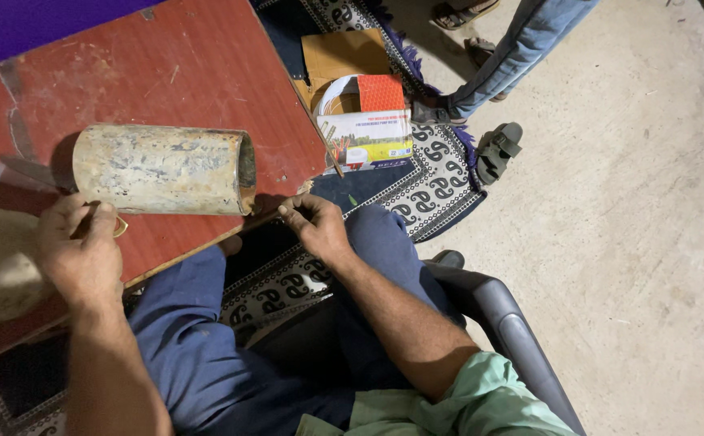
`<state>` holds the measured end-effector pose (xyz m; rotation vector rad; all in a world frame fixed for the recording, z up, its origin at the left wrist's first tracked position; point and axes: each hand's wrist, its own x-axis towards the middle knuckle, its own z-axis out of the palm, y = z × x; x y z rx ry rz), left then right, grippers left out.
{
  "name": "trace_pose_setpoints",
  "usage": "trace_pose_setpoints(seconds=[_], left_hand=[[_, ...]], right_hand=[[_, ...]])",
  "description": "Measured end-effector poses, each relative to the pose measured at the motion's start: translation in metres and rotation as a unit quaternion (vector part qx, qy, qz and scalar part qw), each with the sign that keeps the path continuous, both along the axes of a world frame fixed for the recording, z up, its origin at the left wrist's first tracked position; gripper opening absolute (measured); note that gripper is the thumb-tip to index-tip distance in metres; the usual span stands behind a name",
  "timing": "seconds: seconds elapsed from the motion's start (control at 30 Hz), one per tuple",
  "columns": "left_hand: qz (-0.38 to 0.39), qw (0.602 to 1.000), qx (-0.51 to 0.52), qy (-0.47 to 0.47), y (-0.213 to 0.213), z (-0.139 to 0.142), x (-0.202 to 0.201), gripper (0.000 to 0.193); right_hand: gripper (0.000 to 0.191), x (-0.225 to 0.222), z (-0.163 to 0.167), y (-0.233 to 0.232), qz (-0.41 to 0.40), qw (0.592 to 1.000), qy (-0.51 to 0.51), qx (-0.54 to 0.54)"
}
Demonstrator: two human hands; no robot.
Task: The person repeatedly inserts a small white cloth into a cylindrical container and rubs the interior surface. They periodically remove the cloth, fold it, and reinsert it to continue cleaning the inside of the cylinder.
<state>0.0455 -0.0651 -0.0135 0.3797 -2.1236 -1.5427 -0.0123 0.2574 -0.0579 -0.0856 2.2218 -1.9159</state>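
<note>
While the left hand [81, 250] pinches a brass ring [118, 227], right hand [315, 226] fingers pinched together, hollow metal cylinder [162, 168] between, open box [364, 121] holding coiled wire

A bare concrete floor [634, 242], pale and lightly stained, is seen on the right. A dark rug [440, 190] with a white curled pattern and a purple fringe is spread beside it. A worn red tabletop [190, 73] is set over the rug. A grey chair arm [505, 323] is seen lower right. Dark sandals [499, 151] are left at the rug's edge.
</note>
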Motion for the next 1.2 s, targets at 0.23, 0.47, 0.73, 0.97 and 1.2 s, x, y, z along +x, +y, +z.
trace_pose_setpoints(seconds=[0.23,0.47,0.73,0.97,1.2], left_hand=[[0.023,0.999,-0.025,0.017,-0.006,-0.011,0.0,0.016],[-0.016,0.999,0.013,0.034,-0.015,-0.028,0.001,0.02],[-0.011,1.0,-0.004,0.005,-0.021,-0.032,-0.001,0.015],[-0.014,1.0,0.012,0.008,-0.017,-0.027,0.002,0.02],[0.003,0.999,0.044,0.009,-0.008,-0.015,-0.003,0.019]], right_hand=[[0.021,-0.001,0.002,-0.004,0.007,1.0,-0.008,0.005],[0.023,-0.002,-0.001,-0.006,0.007,1.0,-0.013,-0.006],[0.023,-0.002,0.006,-0.006,0.01,1.0,-0.008,0.012],[0.023,-0.001,0.003,-0.007,0.015,0.999,0.012,0.026],[0.022,-0.004,0.003,-0.011,0.007,1.0,0.014,0.024]])
